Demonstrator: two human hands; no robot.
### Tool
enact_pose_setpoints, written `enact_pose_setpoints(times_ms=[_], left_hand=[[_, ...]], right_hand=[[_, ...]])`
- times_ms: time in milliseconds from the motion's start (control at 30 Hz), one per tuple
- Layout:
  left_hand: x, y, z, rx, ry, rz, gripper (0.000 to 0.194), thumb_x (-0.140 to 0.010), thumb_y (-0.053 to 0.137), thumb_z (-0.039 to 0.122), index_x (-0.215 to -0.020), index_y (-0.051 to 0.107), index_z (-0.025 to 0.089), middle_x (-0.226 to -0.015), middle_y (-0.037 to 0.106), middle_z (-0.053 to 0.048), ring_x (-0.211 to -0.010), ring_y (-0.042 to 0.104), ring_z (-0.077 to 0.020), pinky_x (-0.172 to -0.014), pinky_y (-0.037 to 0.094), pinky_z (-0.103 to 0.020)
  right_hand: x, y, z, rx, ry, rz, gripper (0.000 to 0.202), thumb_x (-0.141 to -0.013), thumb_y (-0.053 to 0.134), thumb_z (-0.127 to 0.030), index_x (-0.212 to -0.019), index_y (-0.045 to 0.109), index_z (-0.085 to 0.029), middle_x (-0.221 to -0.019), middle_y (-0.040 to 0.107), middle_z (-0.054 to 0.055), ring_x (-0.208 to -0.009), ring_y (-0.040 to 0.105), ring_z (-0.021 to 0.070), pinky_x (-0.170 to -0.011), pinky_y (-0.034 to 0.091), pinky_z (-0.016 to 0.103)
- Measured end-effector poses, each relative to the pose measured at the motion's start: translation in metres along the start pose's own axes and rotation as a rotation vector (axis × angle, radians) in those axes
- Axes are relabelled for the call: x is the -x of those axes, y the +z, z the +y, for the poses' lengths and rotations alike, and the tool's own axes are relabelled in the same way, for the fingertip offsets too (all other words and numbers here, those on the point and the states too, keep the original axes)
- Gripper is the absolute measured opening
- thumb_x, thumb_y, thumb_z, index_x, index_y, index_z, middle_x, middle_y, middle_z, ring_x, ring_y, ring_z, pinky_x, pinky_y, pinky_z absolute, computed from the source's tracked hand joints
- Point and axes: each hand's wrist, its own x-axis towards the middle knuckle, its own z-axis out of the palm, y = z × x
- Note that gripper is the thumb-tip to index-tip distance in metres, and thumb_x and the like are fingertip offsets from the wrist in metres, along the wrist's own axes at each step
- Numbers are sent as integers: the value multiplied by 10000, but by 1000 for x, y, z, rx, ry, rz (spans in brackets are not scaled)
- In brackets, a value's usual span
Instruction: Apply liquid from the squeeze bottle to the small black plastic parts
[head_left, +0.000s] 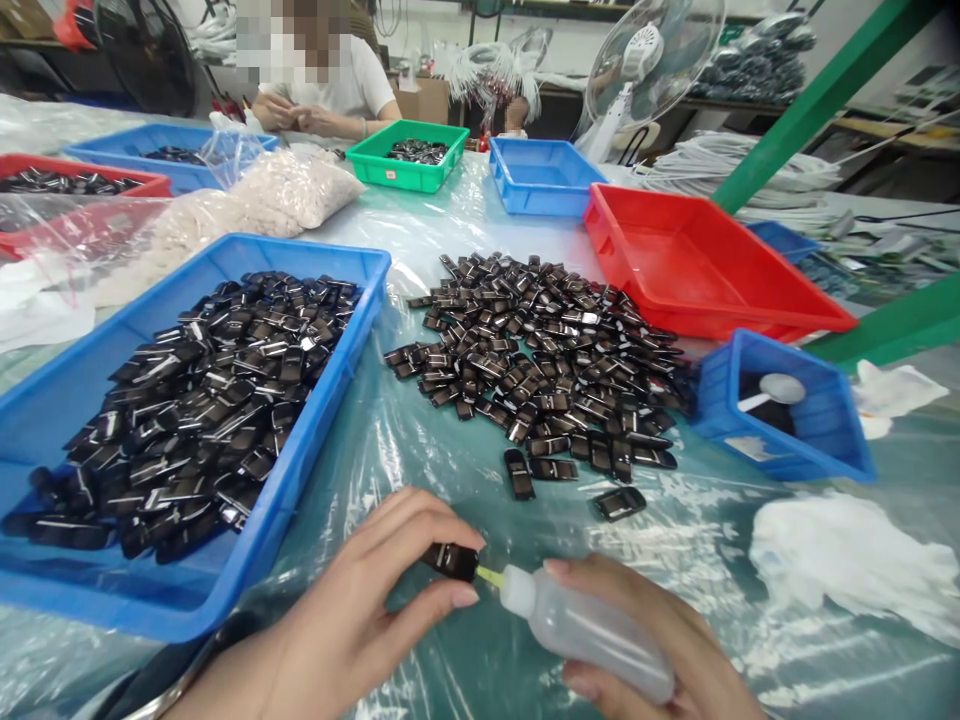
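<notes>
My left hand (382,590) pinches a small black plastic casing (452,560) between thumb and fingers, a little above the table. In my right hand (652,620) lies a translucent squeeze bottle (596,625), tilted so its thin yellowish nozzle (490,577) meets the right end of the casing. Whether the tip is inside or just touching, I cannot tell. Beyond both hands spreads a loose pile of similar black casings (540,350). One single casing (619,503) lies apart at the pile's near edge. More of them fill a large blue tray (300,480) on the left.
At the right stand a red tray (712,270) and a small blue bin (825,430) holding a white spoon (780,388). White cloth (855,550) lies nearby. Farther back are a green tray (442,180), a blue tray (547,190), bagged pale parts (292,190) and a seated person (360,80).
</notes>
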Motion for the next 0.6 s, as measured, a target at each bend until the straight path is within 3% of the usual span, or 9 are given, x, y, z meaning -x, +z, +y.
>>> enact_pose_setpoints(times_ms=[133, 233, 367, 600], left_hand=[[1, 3, -6, -8, -53, 45, 262, -926, 582, 305, -1185, 547, 289, -1042, 667, -20, -935, 631, -204, -758, 502, -287], [-2, 4, -9, -7, -115, 38, 211, -894, 615, 373, -1069, 623, 255, -928, 691, -29, -786, 642, -202, -655, 496, -284], [-4, 1, -6, -51, -114, 13, 92, -909, 592, 283, -973, 621, 224, -822, 630, -12, -633, 548, -156, -566, 446, -256], [-3, -8, 8, 13, -188, -112, 269, -1003, 390, 230, -1237, 507, 295, -1065, 535, -33, -998, 558, -193, -864, 453, -317]], right_hand=[[1, -2, 0, 28, 10, -23, 306, -880, 579, -419, -1168, 560, -316, -852, 712, 4, -709, 707, 154, -568, 567, 190], [1, -3, -1, 52, 22, -26, 312, -863, 608, -404, -1161, 566, -320, -887, 712, 12, -767, 712, 171, -608, 577, 212], [1, -5, 1, 60, -25, -68, 368, -831, 653, -343, -1182, 548, -306, -893, 706, 16, -792, 709, 184, -617, 580, 218], [0, -3, -1, 33, 40, -23, 355, -839, 636, -293, -1178, 535, -324, -846, 691, -9, -747, 701, 169, -588, 569, 208]])
